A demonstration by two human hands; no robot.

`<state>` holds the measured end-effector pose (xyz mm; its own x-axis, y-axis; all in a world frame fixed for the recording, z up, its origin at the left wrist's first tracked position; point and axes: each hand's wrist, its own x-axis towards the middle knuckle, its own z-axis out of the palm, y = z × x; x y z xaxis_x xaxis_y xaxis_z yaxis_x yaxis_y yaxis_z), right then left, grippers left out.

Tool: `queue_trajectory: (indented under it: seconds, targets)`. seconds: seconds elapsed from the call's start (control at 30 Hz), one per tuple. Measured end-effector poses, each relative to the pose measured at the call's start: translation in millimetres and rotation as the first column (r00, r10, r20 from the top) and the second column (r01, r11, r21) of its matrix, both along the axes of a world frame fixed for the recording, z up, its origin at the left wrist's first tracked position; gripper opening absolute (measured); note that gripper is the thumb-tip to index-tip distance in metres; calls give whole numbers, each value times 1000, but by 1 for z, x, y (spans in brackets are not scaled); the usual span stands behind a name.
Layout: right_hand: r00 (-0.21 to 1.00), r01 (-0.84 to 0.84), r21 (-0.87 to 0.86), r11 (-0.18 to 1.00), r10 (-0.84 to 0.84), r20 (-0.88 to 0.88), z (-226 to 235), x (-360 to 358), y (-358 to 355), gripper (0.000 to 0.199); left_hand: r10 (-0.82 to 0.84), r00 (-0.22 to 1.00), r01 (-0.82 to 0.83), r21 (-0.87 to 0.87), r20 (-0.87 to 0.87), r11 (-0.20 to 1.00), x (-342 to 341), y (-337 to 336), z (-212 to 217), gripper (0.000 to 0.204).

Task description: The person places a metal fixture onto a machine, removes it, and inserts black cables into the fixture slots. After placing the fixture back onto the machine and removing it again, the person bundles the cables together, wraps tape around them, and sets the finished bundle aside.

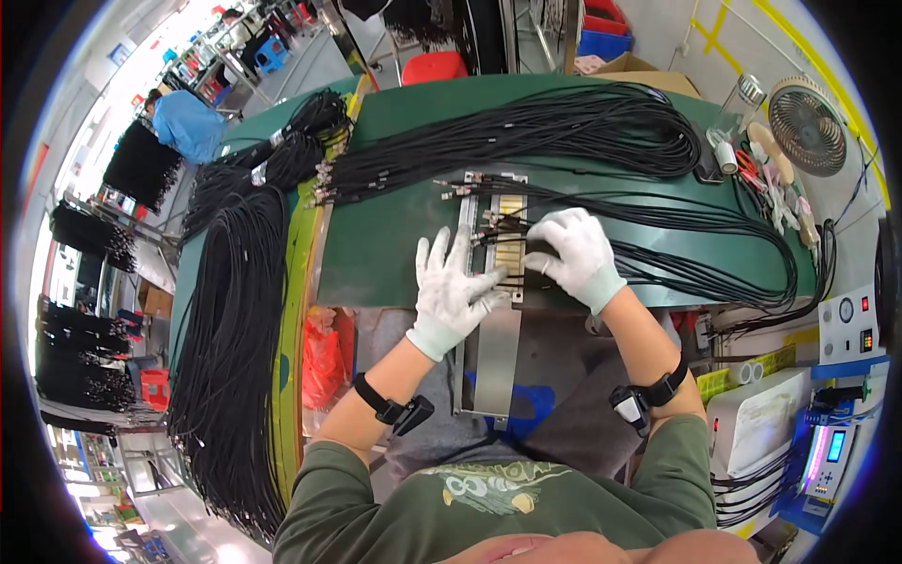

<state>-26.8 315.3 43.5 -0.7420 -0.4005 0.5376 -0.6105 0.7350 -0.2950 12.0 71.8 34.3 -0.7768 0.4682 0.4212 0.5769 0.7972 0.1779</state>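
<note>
A metal fixture (pixel 510 254) with a row of slots and yellowish strips lies at the table's near edge. Black cables (pixel 676 211) with small metal ends run across it, looping to the right. My left hand (pixel 446 296), in a white glove, rests at the fixture's left side. Its fingers are spread, with the thumb side by the cable ends. My right hand (pixel 575 258), also gloved, curls over the fixture's right side, its fingers bent around black cable. The exact grip is partly hidden under the fingers. A flat metal plate (pixel 495 362) extends from the fixture toward my lap.
A large looped cable bundle (pixel 564 127) lies across the far side of the green table (pixel 376 249). More bundles (pixel 235 310) hang at the left, past a yellow-green strip (pixel 299 282). At right are a fan (pixel 806 127), hand tools (pixel 775 188) and a machine (pixel 759 423). A person (pixel 188 122) works farther off.
</note>
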Motion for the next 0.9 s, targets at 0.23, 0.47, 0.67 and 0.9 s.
queue_trajectory:
  seconds: [0.23,0.47,0.67,0.9]
  targets:
    - [962,231,65,971,-238,132,-14,-44,10,18,-33,999,32,66,1,997,-3,0,-4,35]
    - [994,76,-109,991,-84,-63,0,-28,15,8,42,999,-33,418,-12,908,-10,-11,-17,26]
    - [985,-172,-5,985,172,16,6,-6,-6,17,79,995,-103,538,68,836,-10,-11,-17,21]
    - [978,-202,-23,979,203,57,4,13,-52,31,-44,999,33,548,7,836,-12,-8,-12,12]
